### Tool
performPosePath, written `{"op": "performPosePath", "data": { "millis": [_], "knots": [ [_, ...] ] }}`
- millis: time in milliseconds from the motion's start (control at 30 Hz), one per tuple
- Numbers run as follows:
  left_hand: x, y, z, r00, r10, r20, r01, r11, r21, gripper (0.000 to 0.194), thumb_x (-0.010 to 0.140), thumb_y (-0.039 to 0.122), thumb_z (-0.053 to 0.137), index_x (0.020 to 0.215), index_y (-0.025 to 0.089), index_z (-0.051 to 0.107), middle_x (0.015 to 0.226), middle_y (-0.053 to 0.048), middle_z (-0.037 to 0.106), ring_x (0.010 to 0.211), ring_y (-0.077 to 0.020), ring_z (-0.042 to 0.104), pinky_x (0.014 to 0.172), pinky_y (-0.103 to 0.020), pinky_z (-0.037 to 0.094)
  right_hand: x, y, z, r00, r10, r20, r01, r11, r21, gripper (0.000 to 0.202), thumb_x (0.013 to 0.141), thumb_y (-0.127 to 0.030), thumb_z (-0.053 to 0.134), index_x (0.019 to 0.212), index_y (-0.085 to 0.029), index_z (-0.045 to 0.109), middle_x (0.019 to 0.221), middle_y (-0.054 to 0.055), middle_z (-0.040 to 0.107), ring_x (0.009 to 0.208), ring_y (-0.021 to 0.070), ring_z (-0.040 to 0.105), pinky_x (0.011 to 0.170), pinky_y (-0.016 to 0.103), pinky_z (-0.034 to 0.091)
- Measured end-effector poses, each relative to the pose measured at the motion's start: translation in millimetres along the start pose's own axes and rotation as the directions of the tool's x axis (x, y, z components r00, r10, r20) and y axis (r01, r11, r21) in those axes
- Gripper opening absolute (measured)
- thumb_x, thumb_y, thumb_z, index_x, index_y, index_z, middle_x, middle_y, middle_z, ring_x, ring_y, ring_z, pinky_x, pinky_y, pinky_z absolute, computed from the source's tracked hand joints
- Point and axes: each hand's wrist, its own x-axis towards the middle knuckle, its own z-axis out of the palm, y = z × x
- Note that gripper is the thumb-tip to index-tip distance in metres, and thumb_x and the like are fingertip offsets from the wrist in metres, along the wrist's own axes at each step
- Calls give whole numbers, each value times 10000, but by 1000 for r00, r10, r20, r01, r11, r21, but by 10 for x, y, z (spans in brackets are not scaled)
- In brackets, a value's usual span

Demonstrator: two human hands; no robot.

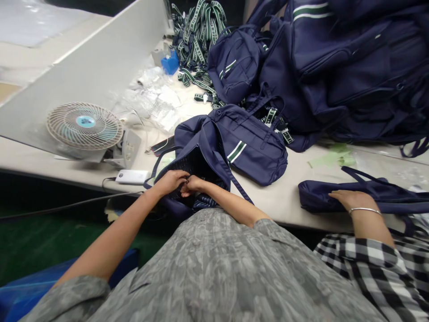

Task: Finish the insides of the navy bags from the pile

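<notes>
Navy bag [214,152] lies at the near table edge, mouth open toward the wearer, striped lining showing inside; its body with the green-white stripe extends toward 1 o'clock. Left hand [170,181] and right hand [192,184] meet at the near rim of the mouth, fingertips touching each other. Both sets of fingers are curled tight and pinched on something small at the rim, fabric or a zipper end; which one cannot be told, the hands cover it. A loose bag strap [239,185] runs from the mouth toward 4 o'clock across the table [278,197]. Judgement: the work is fine pinching at the opening, so it goes best with the rim kept taut between the two hands, wrists resting low on the bag, and the strap kept out of the mouth so it does not snag. At 9 o'clock from the bag, a white power bank [132,176] with a cable; beyond it, at 10 o'clock, a small fan [85,125] lying tilted against a grey board. At 12 o'clock, a second bag [234,62] and a heap of striped webbing [197,31]; at 1 to 2 o'clock, a pile of navy bags [351,67]. At 3 o'clock, another person's hand [351,200], bangle on the wrist, rests flat on a flat navy piece [318,197]; checked sleeve below it.
</notes>
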Motion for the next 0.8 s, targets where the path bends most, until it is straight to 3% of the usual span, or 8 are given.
{"op": "performPosePath", "data": {
  "millis": [100, 333, 467, 633, 800],
  "knots": [
    [45, 30, -15, 999, -9, 47, 8, 1000, 11, 235, 791, 196, 510, 937, 168, 692, 916, -70, 706, 860, -189, 645, 815, -279, 474, 45, -3, 4, 1000, -12, -5, 12, 1000, -2, 186, 747, 60, 615, 652, -95, 573, 515, -2, 609, 476, 130, 624, 526, 220, 566],
    [34, 99, -12, 995, -90, 41, 89, 995, 38, 167, 774, 192, 518, 733, 158, 676, 785, -65, 675, 738, -173, 609, 716, -268, 437, 18, 7, -15, 995, -68, -68, 75, 993, 97, 180, 719, 61, 654, 649, -93, 592, 511, 1, 616, 493, 123, 633, 549, 198, 566],
    [41, 85, -30, 982, -187, -12, 187, 982, 23, 180, 787, 234, 522, 759, 164, 685, 786, -60, 699, 722, -168, 613, 696, -260, 431, -111, 9, -74, 979, -150, -139, 175, 967, 184, 142, 755, -6, 681, 701, -108, 597, 574, 5, 650, 540, 96, 639, 604, 177, 560],
    [101, 74, -48, 948, -312, -61, 313, 950, 3, 197, 779, 283, 552, 761, 166, 709, 732, -55, 709, 675, -175, 623, 663, -263, 433, -240, 30, -140, 946, -224, -234, 276, 935, 221, 67, 845, -70, 618, 786, -102, 621, 592, -5, 640, 510, 54, 588, 557, 140, 513],
    [107, 95, -33, 923, -377, -83, 379, 925, 14, 228, 789, 303, 550, 783, 164, 730, 648, -47, 691, 623, -178, 634, 636, -261, 460, -237, 42, -128, 942, -199, -269, 254, 949, 187, 176, 866, -70, 593, 694, -103, 609, 546, -12, 593, 463, 42, 520, 467, 129, 440]
  ]
}}
